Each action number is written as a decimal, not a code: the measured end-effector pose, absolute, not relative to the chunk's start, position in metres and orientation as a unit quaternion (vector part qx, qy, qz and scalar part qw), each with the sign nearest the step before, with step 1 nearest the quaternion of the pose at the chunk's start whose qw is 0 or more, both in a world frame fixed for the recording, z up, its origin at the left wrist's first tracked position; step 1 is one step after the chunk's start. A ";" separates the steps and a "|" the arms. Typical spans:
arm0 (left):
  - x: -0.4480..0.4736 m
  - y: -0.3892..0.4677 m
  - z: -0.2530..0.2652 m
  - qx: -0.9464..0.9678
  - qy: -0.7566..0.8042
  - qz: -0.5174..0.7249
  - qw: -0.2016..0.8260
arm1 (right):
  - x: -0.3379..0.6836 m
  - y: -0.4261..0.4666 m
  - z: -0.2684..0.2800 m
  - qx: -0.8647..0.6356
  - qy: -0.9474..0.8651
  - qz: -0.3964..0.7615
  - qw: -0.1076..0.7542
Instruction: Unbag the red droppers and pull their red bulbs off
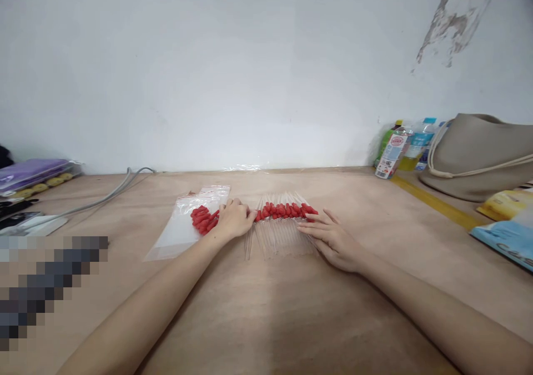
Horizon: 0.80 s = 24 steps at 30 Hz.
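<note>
A row of small red pieces (283, 211) lies across several thin, clear sticks (275, 239) spread side by side on the wooden table. My left hand (235, 219) rests at the left end of this row, back upward, fingers bent and thumb apart, its tip touching or close to the nearest red piece. My right hand (337, 242) lies over the right end with fingers stretched out, touching the sticks and the last red pieces. Left of my left hand, a loose pile of red pieces (204, 219) sits on a clear zip bag (170, 236). The undersides of both hands are hidden.
A grey cable (112, 194) runs along the left, near a purple package (33, 172). At the back right stand a carton (391, 156), bottles (418, 142) and a beige bag (478, 156). A yellow strip (437, 203) and a blue packet (503, 236) lie at the right.
</note>
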<state>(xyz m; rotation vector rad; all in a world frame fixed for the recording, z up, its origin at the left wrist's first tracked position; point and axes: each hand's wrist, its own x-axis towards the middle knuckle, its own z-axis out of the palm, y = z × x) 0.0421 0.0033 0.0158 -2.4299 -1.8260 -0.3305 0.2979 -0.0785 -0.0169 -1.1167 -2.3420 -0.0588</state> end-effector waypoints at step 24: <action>0.010 -0.062 -0.004 -0.881 -0.392 -0.234 0.126 | 0.281 -0.077 -0.019 -0.404 -0.826 -0.032 0.392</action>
